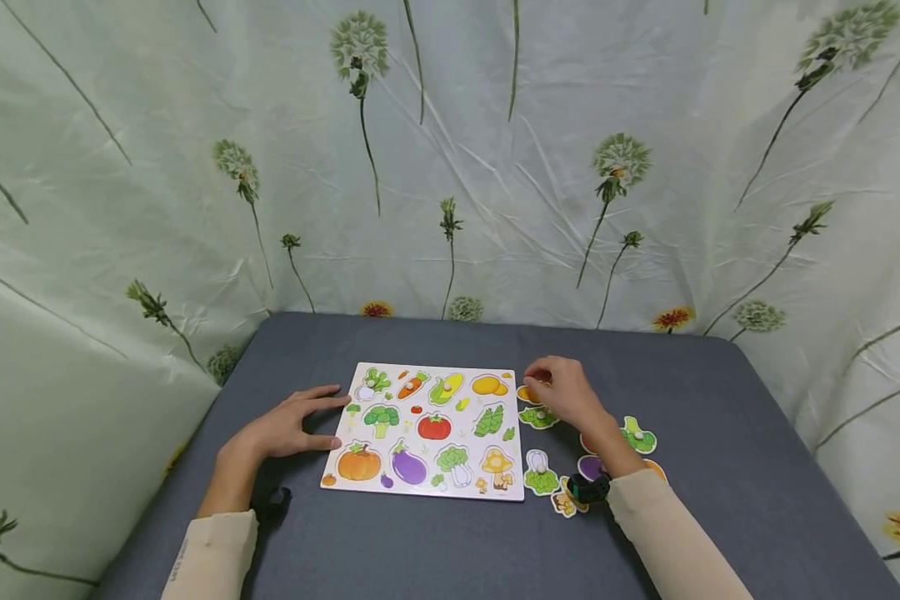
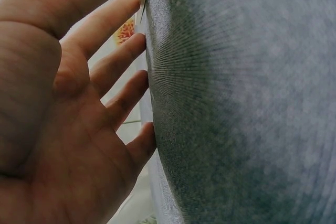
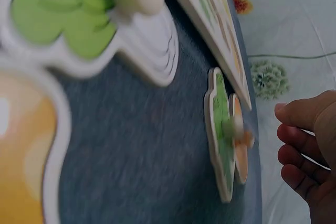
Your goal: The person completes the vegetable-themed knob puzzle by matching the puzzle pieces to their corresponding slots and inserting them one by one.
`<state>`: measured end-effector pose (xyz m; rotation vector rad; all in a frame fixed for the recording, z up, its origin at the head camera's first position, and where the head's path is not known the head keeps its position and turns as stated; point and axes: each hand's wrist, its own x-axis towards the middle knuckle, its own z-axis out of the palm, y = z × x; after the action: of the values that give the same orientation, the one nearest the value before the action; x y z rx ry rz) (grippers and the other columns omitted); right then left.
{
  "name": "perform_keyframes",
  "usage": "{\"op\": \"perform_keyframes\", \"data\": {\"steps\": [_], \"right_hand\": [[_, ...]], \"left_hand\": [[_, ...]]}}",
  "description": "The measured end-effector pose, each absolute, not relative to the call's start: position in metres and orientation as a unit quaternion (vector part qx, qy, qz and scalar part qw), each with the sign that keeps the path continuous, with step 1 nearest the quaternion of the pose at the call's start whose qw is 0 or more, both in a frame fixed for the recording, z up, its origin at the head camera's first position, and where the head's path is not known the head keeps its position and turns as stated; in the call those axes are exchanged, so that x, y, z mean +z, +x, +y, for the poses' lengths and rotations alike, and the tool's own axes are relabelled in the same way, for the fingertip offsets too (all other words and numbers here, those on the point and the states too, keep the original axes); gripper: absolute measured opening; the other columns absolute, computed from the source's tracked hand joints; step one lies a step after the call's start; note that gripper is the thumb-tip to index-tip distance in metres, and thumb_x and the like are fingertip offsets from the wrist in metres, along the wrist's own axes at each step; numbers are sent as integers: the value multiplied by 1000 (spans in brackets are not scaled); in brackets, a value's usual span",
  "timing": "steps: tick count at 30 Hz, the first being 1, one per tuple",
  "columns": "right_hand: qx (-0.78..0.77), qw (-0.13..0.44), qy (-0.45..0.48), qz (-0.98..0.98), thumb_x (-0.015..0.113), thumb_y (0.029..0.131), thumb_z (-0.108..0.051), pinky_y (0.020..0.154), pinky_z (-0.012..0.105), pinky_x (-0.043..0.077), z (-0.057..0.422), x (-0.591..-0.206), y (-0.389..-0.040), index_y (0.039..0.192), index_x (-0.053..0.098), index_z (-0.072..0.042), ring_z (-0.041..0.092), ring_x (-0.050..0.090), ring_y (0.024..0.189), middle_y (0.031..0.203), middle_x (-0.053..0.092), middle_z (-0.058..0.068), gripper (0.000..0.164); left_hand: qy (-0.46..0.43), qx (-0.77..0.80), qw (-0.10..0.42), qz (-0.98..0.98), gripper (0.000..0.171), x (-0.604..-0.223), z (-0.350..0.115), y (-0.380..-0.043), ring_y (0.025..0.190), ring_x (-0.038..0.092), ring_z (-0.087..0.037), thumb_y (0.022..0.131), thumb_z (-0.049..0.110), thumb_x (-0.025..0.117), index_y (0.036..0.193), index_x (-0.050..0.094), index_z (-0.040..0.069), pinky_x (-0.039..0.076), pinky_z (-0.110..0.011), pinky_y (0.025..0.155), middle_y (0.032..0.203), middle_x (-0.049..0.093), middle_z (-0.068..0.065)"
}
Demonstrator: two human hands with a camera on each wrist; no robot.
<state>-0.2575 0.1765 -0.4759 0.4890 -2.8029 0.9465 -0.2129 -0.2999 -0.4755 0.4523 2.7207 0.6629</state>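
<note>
Cream sleeves (image 1: 217,554) reach in from the near side of a gray desk (image 1: 390,550), where a white vegetable puzzle board (image 1: 461,419) appears only partly filled. Three knobbed pieces, turnip (image 1: 365,392), carrot (image 1: 411,388) and corn (image 1: 438,393), sit in its top row; the other eight large pictures show no knobs and look vacant. Their likely matches lie loose to the right, among them bok choy (image 1: 543,482), mushroom (image 1: 562,503) and purple eggplant (image 1: 590,467). The left hand (image 1: 288,425), fingers spread wide, rests at the board's left edge. The right hand (image 1: 566,393), its grip curled narrow with nothing visibly held, hovers by an orange piece (image 1: 527,395) beside the far right corner.
</note>
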Motion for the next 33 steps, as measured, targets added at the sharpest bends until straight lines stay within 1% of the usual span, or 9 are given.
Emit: {"op": "perform_keyframes", "data": {"steps": [6, 13, 21, 26, 33], "right_hand": [[296, 58, 146, -942, 76, 94, -15, 72, 34, 53, 186, -479, -256, 99, 79, -8, 16, 61, 78, 90, 73, 5, 9], [280, 43, 135, -949, 76, 94, -19, 69, 32, 50, 188, -484, -258, 98, 78, -7, 15, 59, 75, 86, 72, 4, 13], [285, 25, 115, -951, 78, 92, -23, 63, 30, 48, 189, -487, -256, 91, 77, -7, 13, 56, 68, 78, 69, 2, 16], [269, 23, 104, -957, 79, 91, -25, 64, 29, 47, 187, -490, -255, 91, 77, -7, 13, 56, 68, 79, 69, 2, 19], [269, 30, 86, -959, 78, 91, -22, 65, 30, 48, 184, -489, -254, 92, 77, -6, 14, 58, 70, 79, 70, 3, 16]], "left_hand": [[159, 228, 152, 948, 84, -476, -301, -212, 149, 28, -49, 83, 56, 81, 153, 52, 21, 29, -75, 111, 165, 35, -17], [170, 228, 149, 947, 82, -474, -300, -212, 148, 30, -50, 83, 54, 81, 153, 53, 21, 30, -76, 110, 164, 35, -19], [172, 229, 148, 947, 82, -475, -300, -212, 148, 30, -51, 83, 55, 80, 153, 53, 21, 30, -76, 110, 164, 36, -19], [173, 230, 147, 946, 82, -475, -301, -212, 147, 30, -52, 83, 55, 80, 153, 53, 20, 30, -77, 110, 164, 36, -20], [169, 231, 149, 946, 84, -477, -301, -212, 148, 29, -52, 83, 56, 80, 153, 52, 20, 29, -77, 110, 164, 35, -19]]}}
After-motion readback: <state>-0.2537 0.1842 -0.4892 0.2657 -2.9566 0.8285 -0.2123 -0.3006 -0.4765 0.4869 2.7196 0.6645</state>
